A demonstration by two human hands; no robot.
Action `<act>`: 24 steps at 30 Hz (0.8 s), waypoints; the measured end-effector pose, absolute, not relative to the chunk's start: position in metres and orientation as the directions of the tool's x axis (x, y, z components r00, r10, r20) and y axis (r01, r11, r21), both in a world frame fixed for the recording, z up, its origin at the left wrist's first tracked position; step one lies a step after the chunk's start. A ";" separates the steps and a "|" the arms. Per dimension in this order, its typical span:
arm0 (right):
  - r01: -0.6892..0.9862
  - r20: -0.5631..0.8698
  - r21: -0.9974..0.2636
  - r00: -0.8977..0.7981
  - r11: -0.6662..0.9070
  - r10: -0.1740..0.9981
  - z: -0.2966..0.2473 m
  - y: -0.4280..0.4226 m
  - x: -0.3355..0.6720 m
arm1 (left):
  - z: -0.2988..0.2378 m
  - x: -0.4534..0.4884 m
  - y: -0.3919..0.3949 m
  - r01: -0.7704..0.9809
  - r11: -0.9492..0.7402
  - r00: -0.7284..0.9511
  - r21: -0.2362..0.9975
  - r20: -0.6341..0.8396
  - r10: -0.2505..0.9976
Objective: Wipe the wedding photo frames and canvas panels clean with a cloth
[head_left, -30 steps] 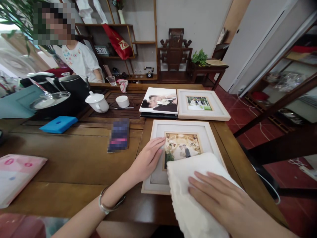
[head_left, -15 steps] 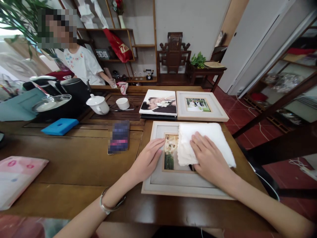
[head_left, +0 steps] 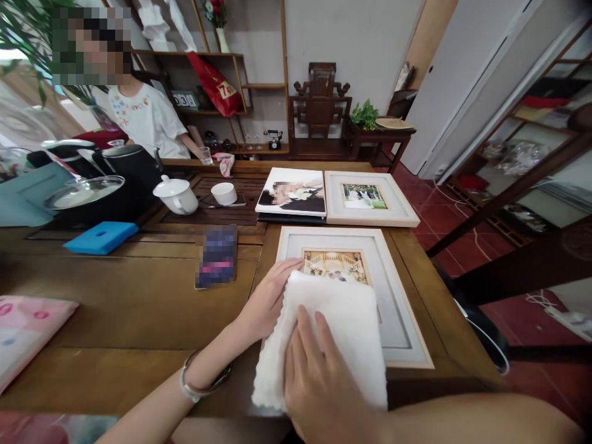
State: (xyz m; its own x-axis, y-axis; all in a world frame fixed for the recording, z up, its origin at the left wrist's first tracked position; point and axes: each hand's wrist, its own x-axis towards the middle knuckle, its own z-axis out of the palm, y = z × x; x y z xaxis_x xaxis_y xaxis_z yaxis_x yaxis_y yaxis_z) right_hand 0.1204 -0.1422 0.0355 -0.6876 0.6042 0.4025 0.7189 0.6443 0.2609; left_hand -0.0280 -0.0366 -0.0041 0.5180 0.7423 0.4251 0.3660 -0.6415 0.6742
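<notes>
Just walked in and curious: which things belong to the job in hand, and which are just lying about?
In hand: white cloth, under the right hand; picture frame beneath, left hand on it.
Apparently lying about: lidded white cup; white bowl; blue object; pink packet.

Daylight from upper left, glare behind plant (head_left: 28, 28). Soft sheen on table (head_left: 139, 302); right side dimmer. Cloth (head_left: 345, 308) bright, texture faint. Wide-angle stretch at edges; left margin soft. Mosaic over person's head (head_left: 92, 46), phone (head_left: 216, 256).
</notes>
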 end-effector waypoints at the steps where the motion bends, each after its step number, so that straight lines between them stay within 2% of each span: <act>1: 0.714 0.430 0.281 -0.691 0.641 0.582 0.032 -0.144 0.123 | -0.004 -0.028 -0.037 0.371 -0.638 0.515 0.674 0.422 0.746; 3: 0.704 0.433 0.299 -0.702 0.645 0.565 0.028 -0.148 0.132 | -0.004 -0.027 -0.038 0.400 -0.620 0.508 0.675 0.401 0.763; 7: 0.716 0.355 0.319 -0.697 0.621 0.623 0.033 -0.153 0.170 | -0.003 -0.025 -0.039 0.453 -0.606 0.506 0.654 0.371 0.778; 11: 0.740 0.286 0.240 -0.672 0.628 0.683 0.052 -0.149 0.219 | -0.002 -0.024 -0.039 0.470 -0.612 0.519 0.636 0.362 0.774; 16: 0.775 0.280 0.189 -0.631 0.603 0.724 0.080 -0.117 0.281 | 0.000 -0.023 -0.039 0.481 -0.610 0.513 0.630 0.362 0.778; 18: 0.817 0.280 0.137 -0.575 0.560 0.769 0.087 -0.096 0.300 | 0.000 -0.023 -0.039 0.475 -0.616 0.511 0.629 0.373 0.775; 21: 0.910 0.317 0.005 -0.395 0.415 0.862 0.091 -0.061 0.310 | -0.001 -0.023 -0.039 0.473 -0.617 0.505 0.630 0.380 0.775; 24: 0.917 0.408 -0.152 -0.282 0.370 0.868 0.085 -0.027 0.292 | -0.003 -0.024 -0.039 0.467 -0.625 0.507 0.626 0.389 0.769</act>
